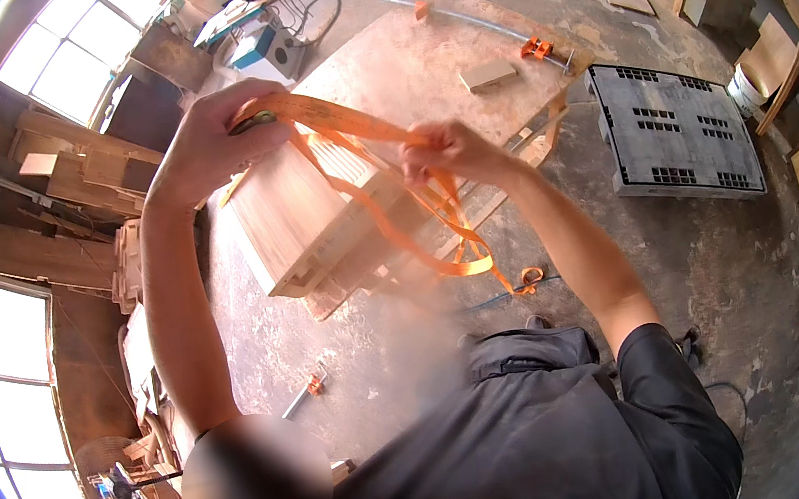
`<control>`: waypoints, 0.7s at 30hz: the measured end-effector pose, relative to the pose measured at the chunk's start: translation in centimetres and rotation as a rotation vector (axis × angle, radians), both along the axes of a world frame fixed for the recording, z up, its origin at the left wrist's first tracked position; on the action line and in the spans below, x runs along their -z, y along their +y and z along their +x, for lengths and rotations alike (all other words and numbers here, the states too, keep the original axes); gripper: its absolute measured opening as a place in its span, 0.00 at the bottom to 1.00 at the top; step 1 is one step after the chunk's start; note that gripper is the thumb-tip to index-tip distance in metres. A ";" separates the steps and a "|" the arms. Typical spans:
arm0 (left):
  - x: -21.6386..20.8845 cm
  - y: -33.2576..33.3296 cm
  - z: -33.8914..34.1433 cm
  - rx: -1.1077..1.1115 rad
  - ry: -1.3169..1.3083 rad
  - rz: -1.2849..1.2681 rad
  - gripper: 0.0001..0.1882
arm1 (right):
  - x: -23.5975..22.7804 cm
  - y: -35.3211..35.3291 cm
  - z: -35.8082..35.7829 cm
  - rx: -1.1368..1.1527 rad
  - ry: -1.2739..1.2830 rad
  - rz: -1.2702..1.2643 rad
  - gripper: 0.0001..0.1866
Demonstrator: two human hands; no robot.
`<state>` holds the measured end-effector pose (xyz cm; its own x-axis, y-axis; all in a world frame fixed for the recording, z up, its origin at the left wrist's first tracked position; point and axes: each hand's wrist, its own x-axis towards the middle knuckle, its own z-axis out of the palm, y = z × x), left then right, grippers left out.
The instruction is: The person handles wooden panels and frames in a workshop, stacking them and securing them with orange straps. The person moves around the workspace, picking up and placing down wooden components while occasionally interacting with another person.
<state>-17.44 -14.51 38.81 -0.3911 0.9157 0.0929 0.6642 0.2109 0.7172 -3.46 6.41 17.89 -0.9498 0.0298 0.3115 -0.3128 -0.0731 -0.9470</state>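
Note:
My left hand [222, 140] is raised at the upper left, its fingers closed round an orange webbing strap [331, 112] and a small greenish metal piece. From there the strap runs taut to my right hand [453, 154], which is pinched on it. Loose loops of the same strap sag below both hands, and its tail trails down to a small coil near the floor. Behind and beneath the strap, a light wooden box-like piece [290, 218] rests on the near left part of a plywood worktop [375, 61]. Its slotted part is partly covered by the strap.
A long bar clamp [480, 19] with orange jaws and a wood block [488, 75] lie on the worktop. A grey plastic pallet [677, 130] stands to the right. Another orange-jawed clamp [314, 385] is low at the left. Stacked boards line the left wall.

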 end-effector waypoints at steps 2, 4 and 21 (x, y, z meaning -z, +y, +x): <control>0.5 -0.9 -0.6 -0.072 0.030 -0.005 0.15 | 0.0 1.2 1.5 -0.019 -0.007 -0.070 0.15; 0.7 -1.7 -0.9 -0.080 -0.034 0.067 0.16 | -0.3 1.5 2.4 -0.144 -0.002 -0.154 0.15; 0.2 -2.1 -1.4 -0.003 -0.174 0.328 0.20 | -6.9 -7.4 -4.3 0.250 0.336 0.125 0.16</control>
